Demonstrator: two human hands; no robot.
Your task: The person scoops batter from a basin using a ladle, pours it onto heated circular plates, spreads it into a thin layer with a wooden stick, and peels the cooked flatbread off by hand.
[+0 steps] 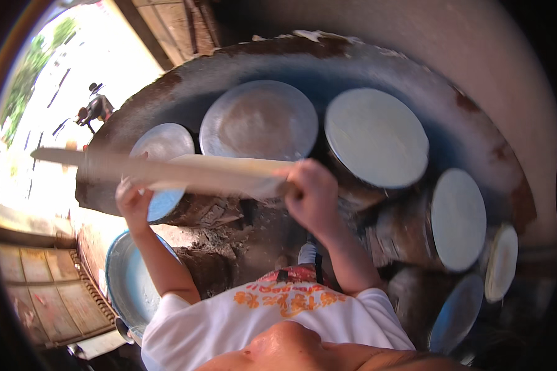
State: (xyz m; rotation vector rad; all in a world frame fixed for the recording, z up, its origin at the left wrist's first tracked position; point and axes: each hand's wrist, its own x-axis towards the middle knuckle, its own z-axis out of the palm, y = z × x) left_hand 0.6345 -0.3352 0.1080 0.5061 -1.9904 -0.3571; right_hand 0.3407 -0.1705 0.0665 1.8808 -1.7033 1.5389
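Right hand (312, 191) was fisted on near end of long pale wooden stick (167, 170); left hand (132, 201) gripped it farther along. Hands stood well apart, forearms raised, stick level across view, a pale thin sheet (229, 170) draped over it. Round steaming plates (260, 120) ringed curved, soot-dark clay stove (452, 130); several wore white batter discs (377, 136). Metal basin (127, 278) sat lower left. Bright street (56, 93) lay beyond.

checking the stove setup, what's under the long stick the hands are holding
Under the pale stick lies the left round steaming disc, partly covered by it. Both hands, left and right, grip it. The disc's middle strip is hidden.
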